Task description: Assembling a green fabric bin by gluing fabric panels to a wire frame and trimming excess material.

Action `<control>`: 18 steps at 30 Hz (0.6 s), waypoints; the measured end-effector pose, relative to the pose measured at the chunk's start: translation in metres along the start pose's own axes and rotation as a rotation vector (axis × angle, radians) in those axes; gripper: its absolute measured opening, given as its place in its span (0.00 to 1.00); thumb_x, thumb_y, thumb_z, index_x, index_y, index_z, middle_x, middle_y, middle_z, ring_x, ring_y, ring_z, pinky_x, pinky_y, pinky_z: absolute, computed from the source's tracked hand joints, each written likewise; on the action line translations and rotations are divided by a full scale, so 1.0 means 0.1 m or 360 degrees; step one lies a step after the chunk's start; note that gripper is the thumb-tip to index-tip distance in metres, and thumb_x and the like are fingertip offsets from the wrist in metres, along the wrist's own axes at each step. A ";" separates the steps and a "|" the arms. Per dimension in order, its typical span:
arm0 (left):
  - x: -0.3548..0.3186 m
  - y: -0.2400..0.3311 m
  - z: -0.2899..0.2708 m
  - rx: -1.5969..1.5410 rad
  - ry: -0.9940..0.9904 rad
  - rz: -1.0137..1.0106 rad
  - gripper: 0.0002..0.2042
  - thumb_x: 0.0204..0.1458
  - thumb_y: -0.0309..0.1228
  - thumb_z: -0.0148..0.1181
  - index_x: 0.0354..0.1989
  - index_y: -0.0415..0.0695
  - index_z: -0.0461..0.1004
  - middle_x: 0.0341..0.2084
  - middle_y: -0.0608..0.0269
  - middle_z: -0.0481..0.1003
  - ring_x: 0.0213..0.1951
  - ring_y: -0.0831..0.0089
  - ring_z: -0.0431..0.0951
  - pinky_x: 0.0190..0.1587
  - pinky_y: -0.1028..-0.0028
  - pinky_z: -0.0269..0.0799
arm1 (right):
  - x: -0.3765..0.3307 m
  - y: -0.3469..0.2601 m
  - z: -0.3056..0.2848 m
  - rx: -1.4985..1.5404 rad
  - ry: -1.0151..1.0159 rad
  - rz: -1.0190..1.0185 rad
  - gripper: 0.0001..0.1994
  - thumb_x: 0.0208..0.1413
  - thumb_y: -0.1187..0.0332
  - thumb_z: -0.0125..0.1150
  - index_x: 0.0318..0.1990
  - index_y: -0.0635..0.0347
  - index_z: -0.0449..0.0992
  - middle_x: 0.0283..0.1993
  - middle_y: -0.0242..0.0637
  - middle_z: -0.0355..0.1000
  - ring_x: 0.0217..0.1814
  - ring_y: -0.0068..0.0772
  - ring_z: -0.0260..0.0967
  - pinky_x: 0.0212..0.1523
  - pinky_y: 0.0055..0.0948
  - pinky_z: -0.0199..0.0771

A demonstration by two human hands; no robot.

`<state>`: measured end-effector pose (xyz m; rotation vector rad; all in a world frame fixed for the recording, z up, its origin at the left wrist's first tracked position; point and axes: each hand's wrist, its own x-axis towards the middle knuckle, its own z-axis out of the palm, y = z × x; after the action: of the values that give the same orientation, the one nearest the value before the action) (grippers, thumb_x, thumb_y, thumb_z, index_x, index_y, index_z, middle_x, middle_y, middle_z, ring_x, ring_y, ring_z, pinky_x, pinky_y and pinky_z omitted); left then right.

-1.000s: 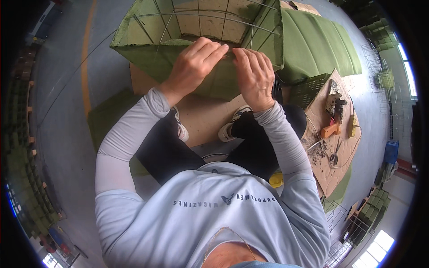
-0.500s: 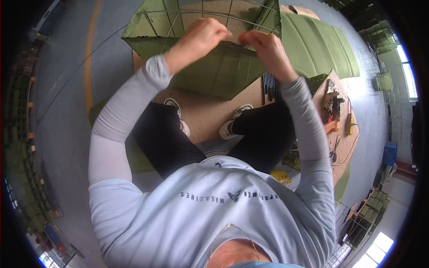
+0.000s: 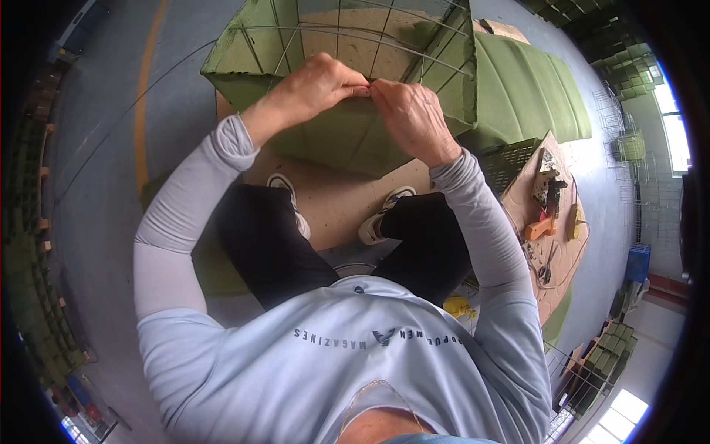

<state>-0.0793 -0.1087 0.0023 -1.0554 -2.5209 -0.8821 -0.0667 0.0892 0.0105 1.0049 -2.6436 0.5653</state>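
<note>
both hands have come back down and closer to the body since half a second ago, and now meet at the near top edge of the green felt liner [image 3: 347, 137] that sits inside the wire basket frame [image 3: 384, 37]. left hand [image 3: 318, 85] is curled almost closed, thumb and fingertips pinching the felt edge against the wire. right hand [image 3: 410, 118] mirrors it, fingers bent tight, pinching the same edge, its fingertips touching the left's. what small fastener sits between them, i cannot tell. the frame stands on the cardboard sheet [image 3: 333, 200] just past the shoes [image 3: 381, 211]. to do this well, i'd say keep the felt pulled snug over the wire, work the pinch along in short steps, and hold both thumbs close so the edge doesn't slip. tools [image 3: 551, 214] lie off to the right on a board, well apart.
</note>
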 end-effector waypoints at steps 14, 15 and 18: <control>-0.49 0.13 -0.04 0.0944 0.0437 0.0066 0.28 0.54 0.50 0.53 0.53 0.38 0.70 0.49 0.48 0.73 0.53 0.53 0.71 0.58 0.61 0.65 | 0.14 -0.41 0.40 -0.0579 0.0563 -0.0356 0.22 0.47 0.66 0.61 0.50 0.65 0.69 0.49 0.48 0.71 0.54 0.43 0.68 0.59 0.41 0.64; -0.51 0.08 -0.06 0.0950 0.0432 0.0049 0.28 0.54 0.50 0.53 0.53 0.38 0.70 0.49 0.48 0.73 0.53 0.53 0.71 0.58 0.61 0.65 | 0.18 -0.39 0.37 -0.0564 0.0558 -0.0364 0.22 0.47 0.66 0.61 0.50 0.65 0.69 0.49 0.48 0.71 0.54 0.43 0.68 0.59 0.41 0.64; -0.19 0.18 -0.28 0.0450 -0.0468 -0.0544 0.40 0.53 0.67 0.35 0.52 0.39 0.71 0.38 0.47 0.77 0.45 0.49 0.74 0.50 0.60 0.68 | 0.25 -0.33 0.12 -0.0025 -0.0445 0.0172 0.21 0.41 0.59 0.67 0.43 0.62 0.74 0.39 0.45 0.74 0.48 0.44 0.72 0.48 0.39 0.70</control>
<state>-0.0526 -0.1270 0.0227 -0.7207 -3.0190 -0.4454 -0.0631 0.0468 0.0175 1.0066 -2.9568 0.4540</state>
